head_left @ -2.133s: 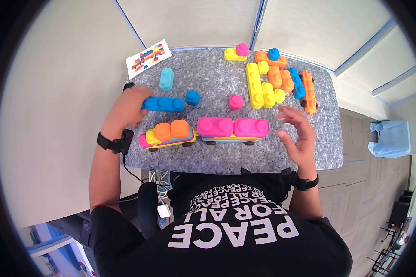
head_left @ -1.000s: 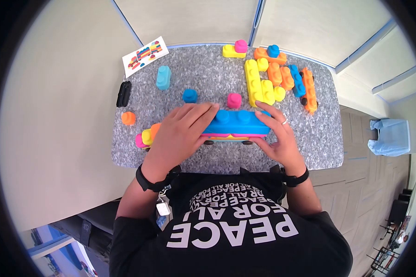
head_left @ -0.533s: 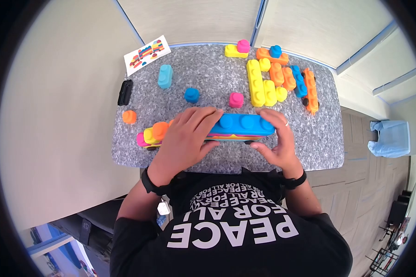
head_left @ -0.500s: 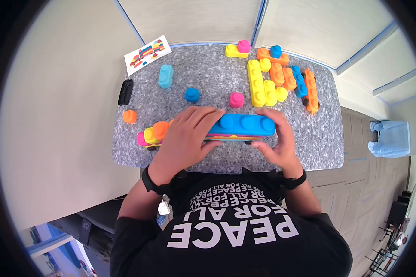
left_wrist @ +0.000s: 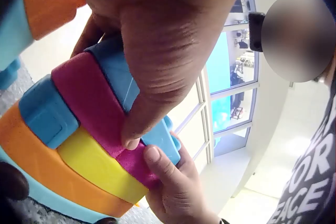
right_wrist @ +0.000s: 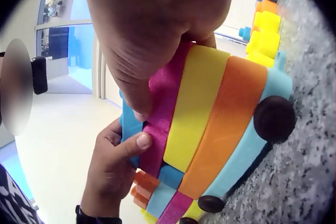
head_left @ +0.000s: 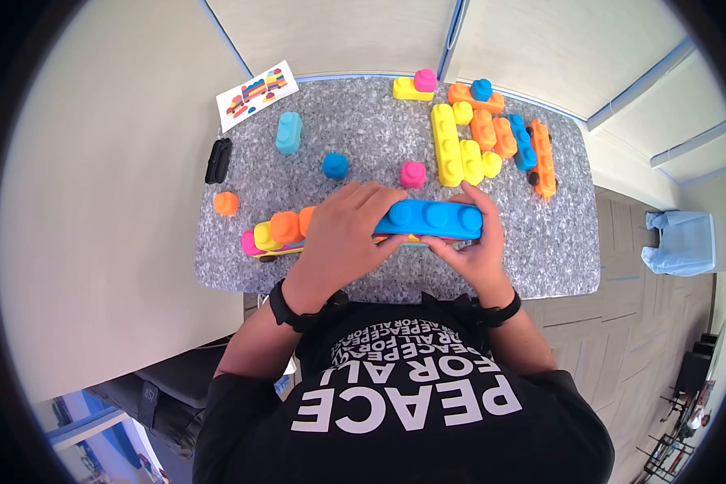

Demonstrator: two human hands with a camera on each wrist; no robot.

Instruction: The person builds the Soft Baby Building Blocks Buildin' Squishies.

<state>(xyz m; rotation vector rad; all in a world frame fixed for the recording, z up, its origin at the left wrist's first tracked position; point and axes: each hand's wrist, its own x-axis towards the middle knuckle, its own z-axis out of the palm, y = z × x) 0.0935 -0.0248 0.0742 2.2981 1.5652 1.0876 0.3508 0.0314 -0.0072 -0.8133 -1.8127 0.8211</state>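
Note:
A long blue building block (head_left: 436,218) lies along the top of a wheeled toy train car made of stacked blocks (right_wrist: 197,113). Pink blocks (left_wrist: 89,100) are directly beneath it, above yellow, orange and light blue layers. My left hand (head_left: 343,230) grips the left part of the stack, its thumb on the pink layer, and hides that end in the head view. At the right end my right hand (head_left: 477,242) also grips the stack, thumb on the pink side. The two thumb tips are close together. Leftward stands a smaller train car with orange blocks (head_left: 285,227) on top.
Beyond the hands lie a pink block (head_left: 413,175), a blue block (head_left: 335,166) and a light blue block (head_left: 289,133). Yellow blocks (head_left: 446,145) and an orange wheeled base (head_left: 543,160) are at right. A picture card (head_left: 256,96), black case (head_left: 219,161) and orange block (head_left: 226,203) are at left.
My left hand has carried the long blue block from the left onto the pink blocks. My right hand has come in from the right to grip the stack, and the hands have drawn closer together.

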